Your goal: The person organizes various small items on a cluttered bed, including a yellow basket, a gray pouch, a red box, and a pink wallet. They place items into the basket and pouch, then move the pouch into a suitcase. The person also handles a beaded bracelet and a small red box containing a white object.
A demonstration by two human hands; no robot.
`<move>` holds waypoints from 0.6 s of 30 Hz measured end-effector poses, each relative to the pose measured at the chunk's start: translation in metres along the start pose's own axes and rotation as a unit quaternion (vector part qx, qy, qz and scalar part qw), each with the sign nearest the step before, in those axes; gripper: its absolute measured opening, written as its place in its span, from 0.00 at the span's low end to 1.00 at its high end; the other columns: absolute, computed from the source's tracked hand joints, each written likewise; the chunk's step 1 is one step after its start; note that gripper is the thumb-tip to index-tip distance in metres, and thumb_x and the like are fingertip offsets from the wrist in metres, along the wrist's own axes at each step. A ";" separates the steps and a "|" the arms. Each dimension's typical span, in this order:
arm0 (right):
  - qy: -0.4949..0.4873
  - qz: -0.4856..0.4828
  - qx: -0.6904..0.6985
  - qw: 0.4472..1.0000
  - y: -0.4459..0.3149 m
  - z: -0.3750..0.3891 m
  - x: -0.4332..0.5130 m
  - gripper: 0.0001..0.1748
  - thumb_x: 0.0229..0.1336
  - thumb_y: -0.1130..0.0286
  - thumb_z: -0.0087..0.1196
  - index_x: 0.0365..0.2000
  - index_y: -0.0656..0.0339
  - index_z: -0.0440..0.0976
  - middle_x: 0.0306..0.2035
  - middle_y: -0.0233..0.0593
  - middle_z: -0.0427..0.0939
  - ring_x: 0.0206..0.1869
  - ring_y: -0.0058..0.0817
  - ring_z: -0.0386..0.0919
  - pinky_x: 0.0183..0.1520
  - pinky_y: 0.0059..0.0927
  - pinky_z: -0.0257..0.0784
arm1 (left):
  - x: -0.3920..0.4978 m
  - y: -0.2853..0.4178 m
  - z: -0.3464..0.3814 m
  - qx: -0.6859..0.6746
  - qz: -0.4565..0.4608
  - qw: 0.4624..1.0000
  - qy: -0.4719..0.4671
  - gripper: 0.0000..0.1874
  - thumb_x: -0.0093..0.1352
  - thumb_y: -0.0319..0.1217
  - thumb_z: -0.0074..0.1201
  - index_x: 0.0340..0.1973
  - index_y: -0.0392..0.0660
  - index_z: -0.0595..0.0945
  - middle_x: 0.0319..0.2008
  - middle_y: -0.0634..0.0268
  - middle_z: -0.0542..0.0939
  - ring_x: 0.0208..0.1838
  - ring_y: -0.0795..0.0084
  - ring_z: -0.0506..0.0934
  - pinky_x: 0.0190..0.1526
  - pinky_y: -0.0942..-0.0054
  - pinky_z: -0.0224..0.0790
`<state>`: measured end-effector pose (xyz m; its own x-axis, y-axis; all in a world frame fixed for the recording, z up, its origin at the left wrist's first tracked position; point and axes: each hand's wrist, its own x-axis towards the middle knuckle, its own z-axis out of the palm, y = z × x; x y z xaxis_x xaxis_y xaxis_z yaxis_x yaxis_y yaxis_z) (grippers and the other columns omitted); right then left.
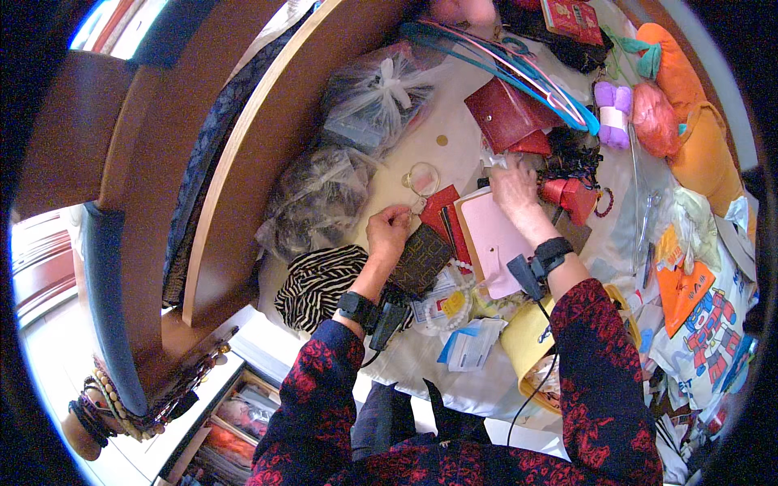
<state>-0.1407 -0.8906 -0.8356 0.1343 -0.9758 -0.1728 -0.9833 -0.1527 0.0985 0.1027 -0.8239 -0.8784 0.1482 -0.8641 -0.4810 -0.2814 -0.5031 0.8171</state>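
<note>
My left hand (389,229) pinches the small tag end of a round gold-coloured ring (423,178) that lies on the pale sheet. Close by its fingers are a red envelope (439,206) and a dark patterned pouch (424,258). My right hand (514,184) reaches over the pile, just above a pink wallet with a snap (493,237). Its fingertips are partly hidden among small items, so any hold there cannot be made out. Beyond it lies a dark red snap wallet (498,115), with black cords (571,161) and a red ribbon-like piece (571,195) beside the hand.
Tied plastic bags (383,97) and a striped cloth (319,285) lie along the wooden board (243,140). Hangers (516,67), a purple bundle (612,115) and an orange plush (674,73) sit farther off. A yellow basket (526,334) stands near my right forearm, above an open drawer's level.
</note>
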 end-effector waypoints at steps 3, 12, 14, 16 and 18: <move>0.102 -0.105 0.013 0.989 -0.032 0.002 0.006 0.18 0.48 0.72 0.50 0.43 0.54 0.72 0.46 0.48 0.70 0.47 0.46 0.70 0.48 0.45 0.67 | 0.002 -0.009 -0.004 0.120 0.099 0.987 0.024 0.08 0.64 0.23 0.49 0.36 0.37 0.82 0.24 0.68 0.79 0.23 0.80 0.72 0.26 0.79 0.66; 0.014 -0.121 0.172 0.978 -0.098 0.004 0.021 0.17 0.47 0.72 0.51 0.42 0.52 0.72 0.48 0.43 0.65 0.54 0.41 0.63 0.48 0.47 0.66 | 0.003 -0.015 -0.011 0.022 -0.036 0.999 -0.021 0.07 0.60 0.27 0.51 0.32 0.43 0.83 0.29 0.53 0.81 0.33 0.65 0.80 0.37 0.72 0.70; 0.074 -0.082 0.149 0.983 -0.085 0.009 0.018 0.14 0.45 0.71 0.54 0.37 0.54 0.73 0.45 0.41 0.66 0.50 0.41 0.65 0.45 0.45 0.68 | 0.002 -0.011 -0.016 0.065 -0.011 0.997 -0.035 0.07 0.60 0.26 0.51 0.30 0.43 0.83 0.26 0.55 0.81 0.31 0.63 0.80 0.36 0.70 0.70; 0.082 -0.047 0.107 0.990 -0.064 0.013 0.014 0.12 0.46 0.71 0.54 0.36 0.55 0.73 0.44 0.41 0.66 0.49 0.42 0.65 0.45 0.45 0.68 | 0.001 -0.003 -0.018 0.143 0.054 0.987 -0.055 0.07 0.59 0.26 0.51 0.30 0.42 0.83 0.25 0.56 0.80 0.31 0.60 0.78 0.37 0.66 0.70; 0.099 -0.020 0.141 0.985 -0.049 0.015 0.014 0.11 0.46 0.71 0.53 0.35 0.55 0.74 0.43 0.41 0.66 0.49 0.43 0.65 0.45 0.45 0.67 | -0.001 0.006 -0.017 0.262 0.158 0.950 -0.069 0.07 0.59 0.26 0.51 0.31 0.41 0.82 0.26 0.55 0.79 0.33 0.56 0.76 0.40 0.62 0.68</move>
<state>-0.0927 -0.8943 -0.8579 0.1683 -0.9854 0.0255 -0.9678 -0.1701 -0.1854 0.1165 -0.8263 -0.8671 -0.1384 -0.9423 -0.3047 -0.7290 -0.1113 0.6754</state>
